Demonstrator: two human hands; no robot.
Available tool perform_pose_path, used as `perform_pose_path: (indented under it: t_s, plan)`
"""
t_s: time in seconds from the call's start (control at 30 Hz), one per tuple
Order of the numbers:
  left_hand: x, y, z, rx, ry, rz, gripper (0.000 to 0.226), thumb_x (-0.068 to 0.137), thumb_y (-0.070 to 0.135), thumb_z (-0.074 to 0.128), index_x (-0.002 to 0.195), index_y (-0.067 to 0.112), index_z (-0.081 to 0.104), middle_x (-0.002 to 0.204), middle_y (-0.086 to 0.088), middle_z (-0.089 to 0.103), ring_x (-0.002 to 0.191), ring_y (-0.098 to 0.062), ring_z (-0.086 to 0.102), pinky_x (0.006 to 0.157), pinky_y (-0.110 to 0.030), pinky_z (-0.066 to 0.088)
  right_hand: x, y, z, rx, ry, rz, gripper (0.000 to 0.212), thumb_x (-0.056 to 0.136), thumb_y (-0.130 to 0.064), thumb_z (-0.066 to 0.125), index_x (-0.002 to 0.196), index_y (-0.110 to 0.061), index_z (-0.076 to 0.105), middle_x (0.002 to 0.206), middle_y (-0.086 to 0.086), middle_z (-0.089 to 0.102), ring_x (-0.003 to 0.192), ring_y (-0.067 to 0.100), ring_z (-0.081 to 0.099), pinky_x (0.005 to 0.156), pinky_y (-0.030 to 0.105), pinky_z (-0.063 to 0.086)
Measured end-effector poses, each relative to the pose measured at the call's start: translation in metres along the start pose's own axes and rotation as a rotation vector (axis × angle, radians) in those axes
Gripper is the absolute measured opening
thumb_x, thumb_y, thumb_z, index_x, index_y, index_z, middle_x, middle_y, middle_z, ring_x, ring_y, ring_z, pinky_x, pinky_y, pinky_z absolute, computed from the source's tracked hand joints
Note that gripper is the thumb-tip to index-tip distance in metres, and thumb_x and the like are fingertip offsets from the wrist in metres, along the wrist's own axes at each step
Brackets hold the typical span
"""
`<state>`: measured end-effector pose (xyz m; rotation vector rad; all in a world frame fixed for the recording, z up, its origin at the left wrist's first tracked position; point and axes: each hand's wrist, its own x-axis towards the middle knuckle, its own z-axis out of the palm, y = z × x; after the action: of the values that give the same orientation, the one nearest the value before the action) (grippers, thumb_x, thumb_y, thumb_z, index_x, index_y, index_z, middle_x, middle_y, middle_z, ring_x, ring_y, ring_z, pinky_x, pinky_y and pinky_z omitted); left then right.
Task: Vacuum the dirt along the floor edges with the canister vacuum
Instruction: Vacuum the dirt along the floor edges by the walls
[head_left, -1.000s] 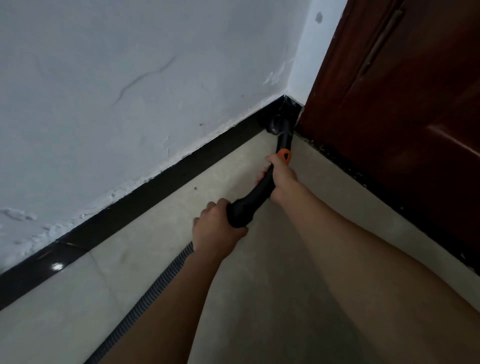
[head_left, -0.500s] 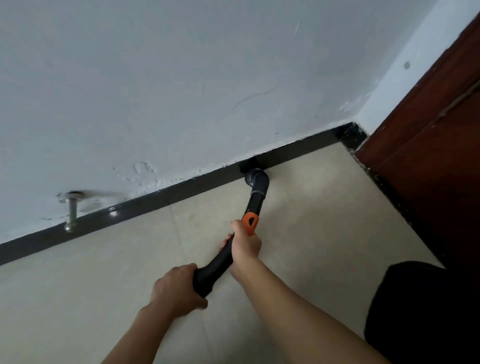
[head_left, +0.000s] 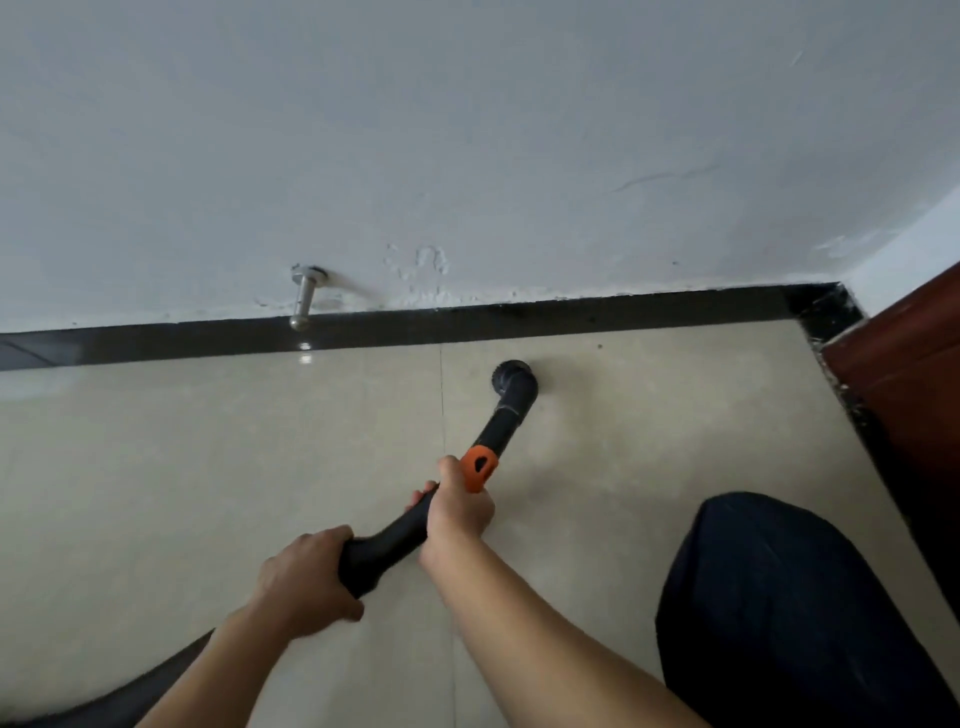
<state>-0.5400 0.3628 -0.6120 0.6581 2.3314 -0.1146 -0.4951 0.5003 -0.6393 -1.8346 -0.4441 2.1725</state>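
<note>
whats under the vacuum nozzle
Beige floor tile surrounds the nozzle, short of the black baseboard. The patch beneath its round mouth is covered, so any dirt there cannot be seen.

Glossy black skirting (head_left: 519, 325); matt plastic wand (head_left: 400, 540); shiny metal doorstop (head_left: 302, 301); rough wall (head_left: 467, 130).

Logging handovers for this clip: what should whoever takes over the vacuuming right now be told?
Now: the left grip holds the rear end of the black wand; the right grip holds it just behind the orange collar.
The nozzle faces the tile, short of the black skirting, not against it. The hose trails off lower left.
Done: the corner and the skirting next to it were passed within the last second.
Left: the skirting leftwards past the metal door stop, and the specks on the dark strip by the door.
</note>
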Motion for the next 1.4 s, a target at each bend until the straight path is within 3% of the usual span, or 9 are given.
perform_pose_path:
  t_s: [0.2,0.33,0.7,0.87,1.0,1.1,1.3,1.4]
  plan:
    - [0.013,0.066,0.011,-0.086,0.077,0.212,0.044,0.066,0.035,0.071,0.105,0.027,0.053,0.093,0.009,0.056,0.091,-0.018,0.060,0.071,-0.028,0.045,0.005,-0.063,-0.052,0.090,0.131,-0.109,0.014,0.085,-0.012,0.065,0.084,-0.007,0.053,0.062,0.007,0.054,0.041,0.018,0.051,0.045,0.024,0.048]
    - [0.003,0.062,0.012,-0.141,0.071,0.166,0.044,0.063,0.036,0.072,0.101,0.026,0.053,0.092,0.007,0.060,0.084,-0.017,0.058,0.068,-0.028,0.047,0.001,-0.068,-0.044,-0.004,0.055,-0.087,0.016,0.083,-0.012,0.066,0.078,-0.009,0.051,0.059,0.006,0.051,0.039,0.018,0.047,0.049,0.027,0.048]
    - [-0.081,-0.074,0.064,-0.170,-0.231,-0.166,0.049,0.053,0.045,0.076,0.092,0.032,0.050,0.092,0.008,0.056,0.096,-0.016,0.061,0.075,-0.025,0.046,-0.057,0.095,-0.015,-0.420,-0.157,0.059,0.009,0.085,-0.011,0.065,0.082,-0.006,0.058,0.056,0.008,0.056,0.046,0.022,0.053,0.051,0.028,0.048]
    - [-0.084,-0.069,0.063,-0.307,-0.011,-0.184,0.043,0.058,0.045,0.073,0.092,0.033,0.050,0.090,0.009,0.059,0.087,-0.014,0.058,0.065,-0.024,0.041,-0.052,0.082,0.002,-0.418,-0.167,0.020,0.012,0.084,-0.010,0.065,0.080,-0.007,0.054,0.057,0.007,0.053,0.043,0.019,0.049,0.050,0.029,0.046]
    - [-0.065,-0.058,0.045,-0.473,0.185,-0.191,0.046,0.066,0.046,0.073,0.104,0.027,0.054,0.092,0.008,0.057,0.087,-0.016,0.056,0.070,-0.029,0.047,-0.038,0.051,0.035,-0.379,-0.150,-0.005,0.014,0.083,-0.011,0.066,0.083,-0.008,0.052,0.060,0.007,0.053,0.042,0.017,0.048,0.050,0.028,0.046]
    - [-0.060,-0.069,0.045,-0.594,0.225,-0.251,0.045,0.066,0.044,0.074,0.100,0.024,0.052,0.092,0.006,0.059,0.085,-0.017,0.057,0.067,-0.030,0.045,-0.034,0.060,0.068,-0.524,-0.202,-0.004,0.015,0.082,-0.013,0.067,0.086,-0.006,0.053,0.061,0.008,0.055,0.045,0.019,0.050,0.052,0.029,0.047]
    - [-0.094,-0.112,0.085,-0.644,0.204,-0.419,0.045,0.066,0.047,0.073,0.095,0.025,0.047,0.084,0.008,0.055,0.074,-0.014,0.054,0.053,-0.024,0.036,-0.051,0.145,0.098,-0.897,-0.479,0.102,0.019,0.083,-0.013,0.065,0.090,-0.008,0.048,0.057,0.007,0.049,0.041,0.020,0.046,0.050,0.029,0.045]
    - [-0.101,-0.130,0.090,-0.652,0.193,-0.442,0.045,0.064,0.049,0.075,0.092,0.027,0.046,0.084,0.008,0.056,0.075,-0.014,0.054,0.053,-0.024,0.035,-0.056,0.165,0.102,-0.934,-0.516,0.113,0.019,0.083,-0.013,0.065,0.087,-0.008,0.048,0.054,0.007,0.049,0.041,0.021,0.046,0.049,0.028,0.045]
